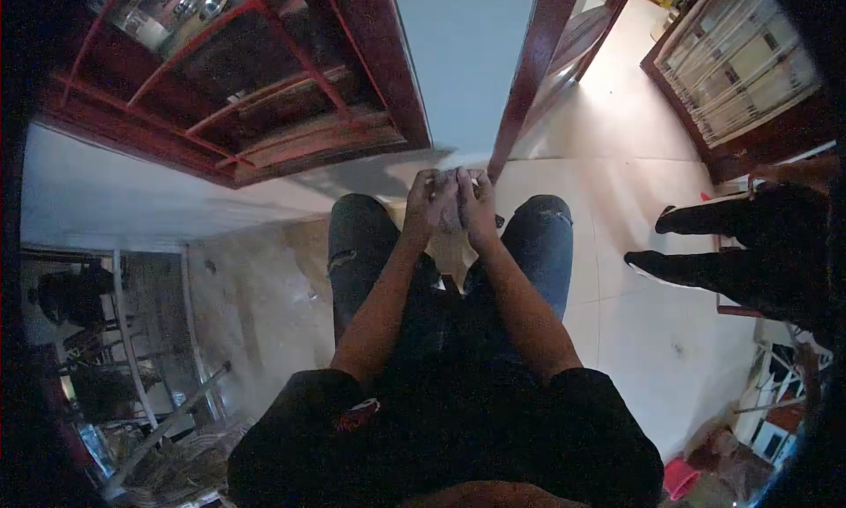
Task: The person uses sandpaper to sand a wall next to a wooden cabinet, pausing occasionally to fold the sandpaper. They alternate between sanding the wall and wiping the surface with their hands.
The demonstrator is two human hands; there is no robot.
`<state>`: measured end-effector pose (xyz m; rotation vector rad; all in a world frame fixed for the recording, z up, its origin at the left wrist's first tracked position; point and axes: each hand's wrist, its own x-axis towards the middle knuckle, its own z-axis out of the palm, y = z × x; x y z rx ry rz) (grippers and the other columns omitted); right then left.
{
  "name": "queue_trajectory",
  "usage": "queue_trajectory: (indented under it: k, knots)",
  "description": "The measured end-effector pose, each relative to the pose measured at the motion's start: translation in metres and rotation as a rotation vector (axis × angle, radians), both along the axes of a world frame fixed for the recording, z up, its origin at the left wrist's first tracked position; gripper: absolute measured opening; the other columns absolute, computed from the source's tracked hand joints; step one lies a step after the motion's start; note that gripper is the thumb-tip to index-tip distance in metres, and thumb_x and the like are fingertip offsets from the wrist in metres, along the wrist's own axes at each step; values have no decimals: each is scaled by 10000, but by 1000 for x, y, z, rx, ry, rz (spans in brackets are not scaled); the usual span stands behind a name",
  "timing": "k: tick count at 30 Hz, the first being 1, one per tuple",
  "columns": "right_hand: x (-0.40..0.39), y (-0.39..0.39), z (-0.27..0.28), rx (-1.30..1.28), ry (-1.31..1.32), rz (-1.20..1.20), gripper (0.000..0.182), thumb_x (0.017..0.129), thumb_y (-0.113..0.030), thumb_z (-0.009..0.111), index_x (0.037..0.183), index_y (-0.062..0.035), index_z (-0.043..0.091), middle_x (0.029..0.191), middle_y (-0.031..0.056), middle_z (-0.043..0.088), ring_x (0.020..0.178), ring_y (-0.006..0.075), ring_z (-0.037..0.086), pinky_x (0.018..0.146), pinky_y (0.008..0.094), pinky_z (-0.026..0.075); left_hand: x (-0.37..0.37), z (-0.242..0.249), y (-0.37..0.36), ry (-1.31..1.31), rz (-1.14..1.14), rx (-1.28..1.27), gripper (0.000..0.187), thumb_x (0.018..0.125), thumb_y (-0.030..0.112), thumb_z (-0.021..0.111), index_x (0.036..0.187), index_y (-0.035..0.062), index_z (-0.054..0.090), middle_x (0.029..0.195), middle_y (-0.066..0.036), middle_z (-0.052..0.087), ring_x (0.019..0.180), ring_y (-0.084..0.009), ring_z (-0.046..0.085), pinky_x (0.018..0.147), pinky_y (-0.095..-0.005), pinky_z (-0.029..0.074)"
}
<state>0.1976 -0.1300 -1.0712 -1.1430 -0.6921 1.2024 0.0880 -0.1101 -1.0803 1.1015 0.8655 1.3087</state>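
Note:
In front of my knees, my left hand (426, 207) and my right hand (477, 205) are held close together, with the fingers of both curled inward. Between the palms shows something greyish, too dim and blurred to name. A small dark thing (500, 221) lies just right of my right hand, beside my knee. My forearms rest between my jeans-covered legs (539, 244), which are bent as if seated.
A red-framed window with bars (264, 85) is ahead on the left. A doorway with a reddish frame (527, 76) stands beside it. To the right are another person's dark legs and shoes (696, 217) on the pale tiled floor (608, 191). A pink bucket (679, 478) is behind at right.

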Motion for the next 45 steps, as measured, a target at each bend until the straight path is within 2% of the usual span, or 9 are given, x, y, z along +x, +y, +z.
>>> queue_trajectory:
  k: [3,12,19,25,32,34,40,43,45]
  knots:
    - [-2,7,-40,-88,-57,22,316,962,-217,592,1181,1,526,1144,198,542,1081,296,533,919,383,428,-4,9,-3,158,-117,-126,270,897,133,667,1097,38,513,909,-24,564,851,-106,525,747,-271,451]
    - [-2,52,38,502,-1101,-428,720,848,-188,662,1460,-29,319,1478,286,275,1330,449,287,1083,551,245,20,227,44,720,588,1373,211,809,-58,546,756,62,380,761,-56,428,700,-209,490,710,-329,430]
    - [17,50,3,475,-1478,-241,717,860,-284,614,1472,-43,328,1490,296,263,1391,443,248,1150,615,118,30,268,83,912,332,1491,60,855,29,522,848,-2,573,989,-123,604,978,-294,575,848,-437,468]
    - [8,58,-8,492,-1416,-280,606,882,-222,569,1428,-43,375,1430,274,376,1332,432,360,1108,651,214,26,203,93,1424,553,1293,585,866,292,585,1389,51,481,1490,-117,400,1344,-334,385,1101,-496,276]
    - [5,55,5,511,-1405,-271,597,864,-209,585,1396,-17,394,1385,291,394,1308,472,365,1104,629,249,52,335,132,1222,870,1490,758,872,371,591,1509,117,267,1557,-147,282,1402,-390,294,1054,-586,270]
    - [7,56,7,497,-1404,-241,611,853,-214,596,1394,-13,395,1384,292,395,1309,470,364,1106,629,248,61,341,133,1205,860,1524,732,926,261,575,1504,2,208,1554,-235,222,1452,-424,149,1165,-543,144]
    - [8,57,-7,437,-1482,-131,663,830,-239,608,1411,-11,384,1392,287,396,1345,460,326,1126,633,210,46,151,91,1560,526,1085,701,876,420,560,1471,101,371,1530,-119,350,1315,-347,406,1074,-535,307]
    - [14,61,0,382,-1462,-26,689,833,-237,594,1443,-27,355,1428,279,363,1379,451,280,1146,624,170,27,152,83,1670,164,1026,784,877,457,557,1497,50,298,1479,-205,373,1378,-430,316,1117,-564,228]
    - [12,54,4,455,-1487,-95,724,831,-238,599,1467,-37,317,1455,276,324,1387,448,264,1150,619,154,44,231,87,1588,472,1217,774,862,464,573,1475,53,340,1502,-123,378,1345,-350,378,1111,-514,261]
